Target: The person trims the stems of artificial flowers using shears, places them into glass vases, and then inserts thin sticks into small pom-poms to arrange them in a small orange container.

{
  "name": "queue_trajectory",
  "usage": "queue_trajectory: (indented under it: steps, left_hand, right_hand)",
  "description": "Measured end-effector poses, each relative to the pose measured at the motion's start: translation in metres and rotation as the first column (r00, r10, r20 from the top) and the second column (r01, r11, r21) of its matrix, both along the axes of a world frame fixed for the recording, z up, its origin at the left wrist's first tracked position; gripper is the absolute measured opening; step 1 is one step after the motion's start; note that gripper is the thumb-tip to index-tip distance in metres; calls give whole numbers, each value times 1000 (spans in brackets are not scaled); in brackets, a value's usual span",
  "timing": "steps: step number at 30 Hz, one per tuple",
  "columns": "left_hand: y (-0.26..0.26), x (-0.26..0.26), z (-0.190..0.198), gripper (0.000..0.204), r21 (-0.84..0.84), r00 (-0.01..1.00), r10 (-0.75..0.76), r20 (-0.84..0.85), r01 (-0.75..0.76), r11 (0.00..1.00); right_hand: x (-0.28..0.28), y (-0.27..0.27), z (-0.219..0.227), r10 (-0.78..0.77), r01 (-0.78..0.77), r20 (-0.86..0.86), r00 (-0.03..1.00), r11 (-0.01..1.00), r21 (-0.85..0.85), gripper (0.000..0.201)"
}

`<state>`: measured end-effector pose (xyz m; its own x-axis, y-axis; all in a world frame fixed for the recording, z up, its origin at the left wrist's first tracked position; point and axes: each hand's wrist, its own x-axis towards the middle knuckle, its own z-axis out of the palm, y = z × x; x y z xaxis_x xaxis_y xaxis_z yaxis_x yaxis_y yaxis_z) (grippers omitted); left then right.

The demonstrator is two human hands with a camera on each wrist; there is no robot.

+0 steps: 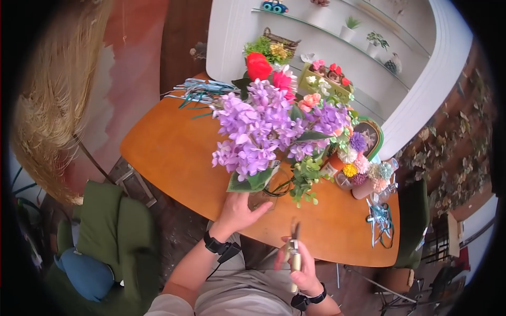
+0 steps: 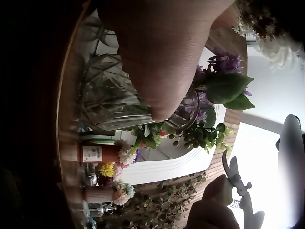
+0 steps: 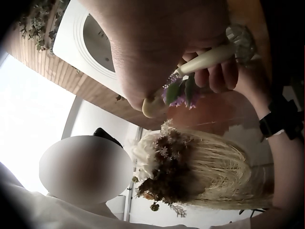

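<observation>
A clear glass vase (image 2: 102,95) stands near the table's front edge, holding a bouquet with purple flowers (image 1: 258,124), red and pink blooms and green leaves. My left hand (image 1: 237,211) grips the vase at its left side, the thumb lying across the glass; its fingers are hidden behind leaves and vase. In my right hand (image 1: 305,271) I hold pruning shears (image 1: 294,250) by their cream handles, over the front edge and to the right of the vase. Their blades (image 2: 230,167) point up and stand parted in the left wrist view, with nothing between them.
Blue ribbons (image 1: 382,218) lie at the table's right end, with more strips (image 1: 203,90) at the far left. Pompom flowers in a pink vase (image 1: 362,188) and an orange bottle (image 1: 332,166) stand right of the bouquet. Behind is a white shelf unit (image 1: 316,31); a green chair (image 1: 110,226) stands left.
</observation>
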<state>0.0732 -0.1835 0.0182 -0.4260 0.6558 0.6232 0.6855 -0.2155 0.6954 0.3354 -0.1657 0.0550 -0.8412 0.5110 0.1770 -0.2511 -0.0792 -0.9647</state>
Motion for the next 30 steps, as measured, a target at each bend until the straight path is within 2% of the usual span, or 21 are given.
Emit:
queue_trajectory:
  steps: [3,4,6,8,11,15,18,20,22,23,24,25,27,28,30]
  left_hand:
    - [0,1,2,72,-37,1000,13,-14,-14,999]
    - [0,2,2,72,-55,1000,23,-10,-23,998]
    - [-1,2,1,78,-102,996,58,-63,-65,993]
    - [-3,2,2,74,-163,999,43,7,-42,986]
    - [-2,1,-6,72,-154,999,34,32,-29,988]
    - [-1,1,-10,72,-156,999,49,21,-45,987]
    - [-2,-2,-12,73,-148,999,43,-13,-45,988]
    - [1,-4,-13,69,-94,997,41,-68,-48,994]
    - [1,-4,-16,66,-71,995,48,-93,-55,996]
    - [1,-6,-19,65,-69,991,63,-116,-72,995]
    - [1,-7,-24,64,-67,987,78,-137,-88,994]
    - [2,-8,-26,63,-65,983,91,-157,-103,993]
    - [1,-5,-23,60,-84,992,79,-96,-87,993]
    - [0,-4,-23,60,-106,993,84,-77,-92,990]
    - [2,-2,-22,60,-107,992,89,-91,-99,989]
  right_hand:
    - [-19,1,5,122,-122,-3,993,990,75,81]
    - [-29,1,9,117,-117,-6,993,989,90,71]
    - [-47,6,16,88,-89,-15,996,995,-40,69]
    - [-65,10,24,13,-14,-11,1000,989,-147,63]
    - [-80,23,27,1,-1,0,1000,977,-214,62]
    - [-74,24,43,12,7,88,996,977,-212,61]
    - [-56,19,15,175,-168,32,984,974,-149,66]
    - [-41,20,3,210,-233,116,971,941,244,78]
    - [-22,20,23,288,-320,141,947,877,358,84]
    - [-17,25,30,394,-416,133,909,858,301,88]
    - [-27,25,40,321,-374,227,919,893,251,91]
    - [-18,27,40,360,-399,184,915,877,267,88]
    - [12,55,53,358,-318,-13,934,846,429,95]
    - [18,67,47,291,-225,-138,947,903,365,96]
    - [18,91,54,26,71,-298,954,949,308,99]
